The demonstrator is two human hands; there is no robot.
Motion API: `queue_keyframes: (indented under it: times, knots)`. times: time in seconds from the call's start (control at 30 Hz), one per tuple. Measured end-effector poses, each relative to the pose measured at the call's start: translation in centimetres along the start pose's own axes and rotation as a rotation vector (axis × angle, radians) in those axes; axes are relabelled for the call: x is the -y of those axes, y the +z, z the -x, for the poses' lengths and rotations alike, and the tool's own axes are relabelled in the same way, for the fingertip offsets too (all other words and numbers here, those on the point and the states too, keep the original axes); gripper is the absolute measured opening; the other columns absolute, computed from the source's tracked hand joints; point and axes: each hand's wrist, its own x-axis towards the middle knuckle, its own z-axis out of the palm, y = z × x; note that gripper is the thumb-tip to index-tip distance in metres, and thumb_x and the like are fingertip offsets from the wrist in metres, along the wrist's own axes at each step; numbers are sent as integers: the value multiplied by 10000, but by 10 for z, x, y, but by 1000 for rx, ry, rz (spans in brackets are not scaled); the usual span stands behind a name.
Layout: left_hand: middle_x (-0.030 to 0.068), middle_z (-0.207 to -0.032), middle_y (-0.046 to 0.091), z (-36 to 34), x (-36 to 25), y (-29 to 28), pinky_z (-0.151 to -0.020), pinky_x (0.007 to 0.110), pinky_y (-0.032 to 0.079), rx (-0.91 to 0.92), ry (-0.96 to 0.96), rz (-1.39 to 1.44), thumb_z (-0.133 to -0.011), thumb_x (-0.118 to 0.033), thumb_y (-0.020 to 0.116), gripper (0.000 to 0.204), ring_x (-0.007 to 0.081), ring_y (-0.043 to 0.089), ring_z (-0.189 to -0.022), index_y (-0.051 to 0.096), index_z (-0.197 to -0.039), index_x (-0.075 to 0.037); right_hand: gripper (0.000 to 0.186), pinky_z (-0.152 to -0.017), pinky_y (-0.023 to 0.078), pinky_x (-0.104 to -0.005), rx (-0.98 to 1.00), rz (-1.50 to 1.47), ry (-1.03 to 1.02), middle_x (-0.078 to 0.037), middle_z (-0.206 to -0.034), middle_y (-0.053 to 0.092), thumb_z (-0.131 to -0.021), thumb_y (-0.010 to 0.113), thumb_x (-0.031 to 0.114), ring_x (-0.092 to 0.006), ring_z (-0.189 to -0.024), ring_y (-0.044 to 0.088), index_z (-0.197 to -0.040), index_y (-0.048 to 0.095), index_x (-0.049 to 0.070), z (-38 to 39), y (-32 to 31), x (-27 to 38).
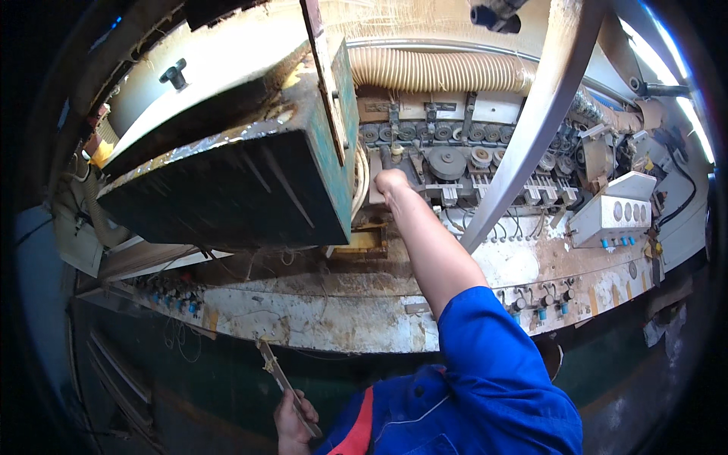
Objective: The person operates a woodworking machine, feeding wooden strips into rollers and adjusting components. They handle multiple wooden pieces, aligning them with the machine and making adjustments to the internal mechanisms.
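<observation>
My left hand [294,418] is low in the view, in front of the machine's front edge. Its fingers are closed around a thin flat strip [277,371], whose upper end carries pale, rough residue. My right arm stretches forward over the machine bed. At its end my right hand [391,182] looks closed, beside the right side of a big green metal box [227,189]. What it grips, if anything, is hidden by the hand. Just beyond it stands a short dark cylindrical part [386,157]; to its right is a large dark round wheel [447,163].
A ribbed beige hose [444,70] runs across the back above a row of small rollers. A slanting metal bar [531,129] crosses the right side. Farther right stands a pale control box [616,216]. Knobs and blue fittings [543,311] line the stained machine bed [318,315].
</observation>
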Motion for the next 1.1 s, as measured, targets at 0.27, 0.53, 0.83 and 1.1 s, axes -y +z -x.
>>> queue_keyframes:
  times: [0.27, 0.53, 0.83, 1.1]
  knots:
    - [1, -639, 475, 19, 4, 8, -443, 285, 399, -48, 6, 17, -1030, -437, 532, 300, 143, 449, -504, 553, -961, -147, 258, -918, 539, -435, -143, 338, -205, -277, -1087, 703, -837, 634, 121, -405, -1075, 676, -1014, 720, -45, -11, 15, -29]
    - [0, -648, 488, 20, 9, 21, -471, 271, 410, -3, -6, 15, -1026, -430, 548, 294, 135, 453, -515, 569, -985, -140, 251, -941, 525, -475, -203, 442, -390, -290, -1070, 691, -872, 563, 131, -436, -1056, 661, -1036, 685, -15, 3, 12, -51]
    - [10, -655, 500, 23, 8, 17, -475, 289, 424, 3, -9, 6, -1028, -436, 543, 309, 147, 476, -523, 567, -1018, -128, 346, -886, 529, -519, -300, 436, -547, -298, -1000, 689, -911, 579, 175, -473, -963, 662, -1204, 634, 1, 21, 16, -77]
    - [41, -644, 525, 15, 19, 7, -509, 349, 438, 5, -9, -23, -1047, -437, 480, 355, 182, 504, -518, 563, -1010, -94, 405, -879, 525, -518, -335, 327, -666, -293, -1022, 689, -946, 560, 190, -458, -984, 662, -1321, 560, 38, 51, -3, -68]
